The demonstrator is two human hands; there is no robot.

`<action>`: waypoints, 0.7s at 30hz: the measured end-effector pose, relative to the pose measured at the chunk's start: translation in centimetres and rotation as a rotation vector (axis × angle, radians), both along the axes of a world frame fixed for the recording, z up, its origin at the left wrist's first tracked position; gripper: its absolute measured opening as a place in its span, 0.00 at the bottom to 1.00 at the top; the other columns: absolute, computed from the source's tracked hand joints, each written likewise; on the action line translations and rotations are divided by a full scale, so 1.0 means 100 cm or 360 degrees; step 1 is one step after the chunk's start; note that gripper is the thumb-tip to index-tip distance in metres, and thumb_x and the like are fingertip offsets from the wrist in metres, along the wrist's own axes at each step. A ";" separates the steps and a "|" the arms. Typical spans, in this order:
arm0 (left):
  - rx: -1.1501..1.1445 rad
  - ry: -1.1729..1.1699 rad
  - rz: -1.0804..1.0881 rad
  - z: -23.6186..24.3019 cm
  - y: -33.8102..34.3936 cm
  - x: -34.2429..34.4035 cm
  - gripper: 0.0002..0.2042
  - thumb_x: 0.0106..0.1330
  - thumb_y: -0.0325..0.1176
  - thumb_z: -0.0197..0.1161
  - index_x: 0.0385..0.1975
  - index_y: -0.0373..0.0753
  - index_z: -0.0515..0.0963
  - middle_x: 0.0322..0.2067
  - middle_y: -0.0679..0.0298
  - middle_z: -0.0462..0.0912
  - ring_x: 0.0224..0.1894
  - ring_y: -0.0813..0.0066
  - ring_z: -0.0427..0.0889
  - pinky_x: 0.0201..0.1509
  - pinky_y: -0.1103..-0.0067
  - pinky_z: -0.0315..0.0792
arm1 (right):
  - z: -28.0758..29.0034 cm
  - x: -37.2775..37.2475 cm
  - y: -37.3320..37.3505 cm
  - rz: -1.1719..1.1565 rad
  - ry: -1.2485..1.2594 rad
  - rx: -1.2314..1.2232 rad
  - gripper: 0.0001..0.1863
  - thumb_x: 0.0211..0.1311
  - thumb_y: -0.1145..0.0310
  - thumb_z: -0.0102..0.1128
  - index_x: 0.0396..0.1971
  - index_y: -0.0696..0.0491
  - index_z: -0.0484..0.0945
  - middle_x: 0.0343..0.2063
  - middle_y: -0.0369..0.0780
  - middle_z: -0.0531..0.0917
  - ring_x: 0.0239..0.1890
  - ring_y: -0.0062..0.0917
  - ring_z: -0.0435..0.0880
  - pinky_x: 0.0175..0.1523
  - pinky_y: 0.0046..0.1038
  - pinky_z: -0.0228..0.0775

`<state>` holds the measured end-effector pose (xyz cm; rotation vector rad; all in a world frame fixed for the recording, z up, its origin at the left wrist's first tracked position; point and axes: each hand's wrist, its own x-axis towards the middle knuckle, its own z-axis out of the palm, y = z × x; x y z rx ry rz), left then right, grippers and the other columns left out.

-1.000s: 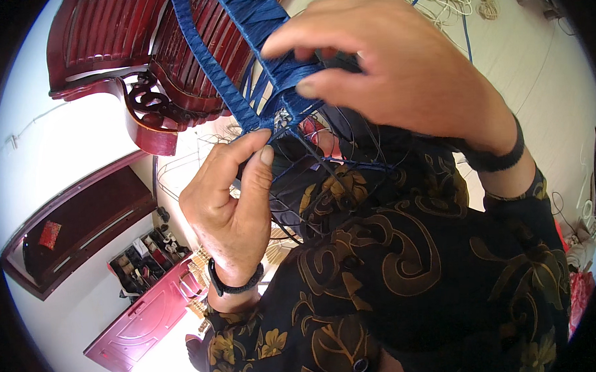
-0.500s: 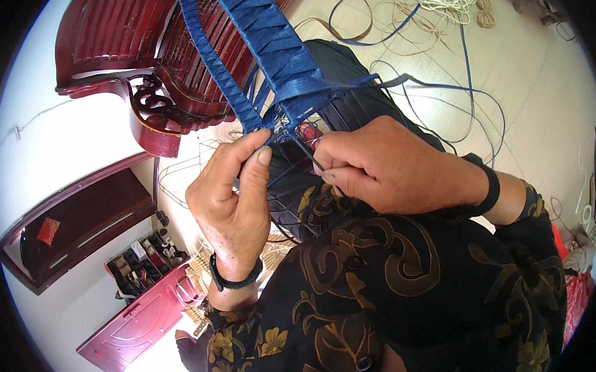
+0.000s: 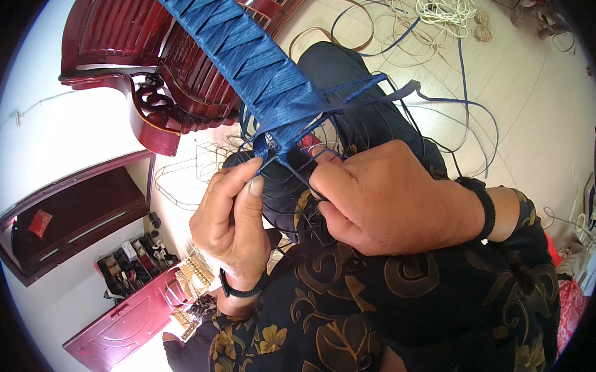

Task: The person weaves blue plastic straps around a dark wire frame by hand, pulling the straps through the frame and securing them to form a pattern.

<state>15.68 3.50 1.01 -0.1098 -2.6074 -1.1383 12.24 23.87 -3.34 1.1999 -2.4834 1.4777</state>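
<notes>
A wide blue wrapped band (image 3: 241,53) with a zigzag pattern slants down from the top to my lap, where its lower end spreads into loose strands. My left hand (image 3: 228,218) is closed in a pinch, thumb against forefinger, on a thin blue strand (image 3: 269,162) just below the band's end. My right hand (image 3: 390,202) is closed around a dark blue cord (image 3: 299,173) that runs from the same end; its fingertips are partly hidden. Beside the band's end, a flat blue strip (image 3: 433,99) trails to the right. Something red shows behind the strands, too covered to name.
My dark-trousered leg (image 3: 326,63) lies beneath the work. A dark red slatted bench (image 3: 109,38) stands at the upper left. Coils of pale cord (image 3: 444,9) and loose strips lie on the tiled floor to the right. A black compartment box (image 3: 133,264) is at the lower left.
The band has swung left, and its narrow side strap no longer shows apart from it. Both hands have moved lower, keeping their closed grips.
</notes>
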 end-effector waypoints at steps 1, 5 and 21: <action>0.0025 0.0042 0.0014 -0.002 -0.001 0.002 0.09 0.64 0.18 0.65 0.42 0.32 0.84 0.24 0.65 0.76 0.26 0.81 0.70 0.31 0.83 0.63 | 0.001 -0.001 0.000 0.0027 0.0022 0.0020 0.12 0.52 0.75 0.65 0.33 0.59 0.71 0.16 0.44 0.77 0.19 0.38 0.80 0.23 0.37 0.69; 0.0029 -0.0327 0.0151 0.000 -0.006 0.001 0.07 0.65 0.21 0.65 0.42 0.32 0.84 0.28 0.65 0.80 0.28 0.82 0.73 0.34 0.85 0.66 | -0.012 -0.006 -0.008 0.0015 0.0184 0.0071 0.11 0.51 0.71 0.64 0.29 0.59 0.72 0.14 0.42 0.76 0.15 0.32 0.79 0.19 0.35 0.67; 0.0806 -0.1278 -0.0087 0.019 -0.034 -0.044 0.09 0.69 0.27 0.59 0.39 0.29 0.83 0.29 0.68 0.81 0.34 0.83 0.76 0.43 0.84 0.69 | 0.000 -0.020 -0.024 -0.0212 0.0135 -0.0013 0.16 0.51 0.71 0.72 0.38 0.56 0.75 0.24 0.40 0.79 0.25 0.35 0.81 0.30 0.32 0.73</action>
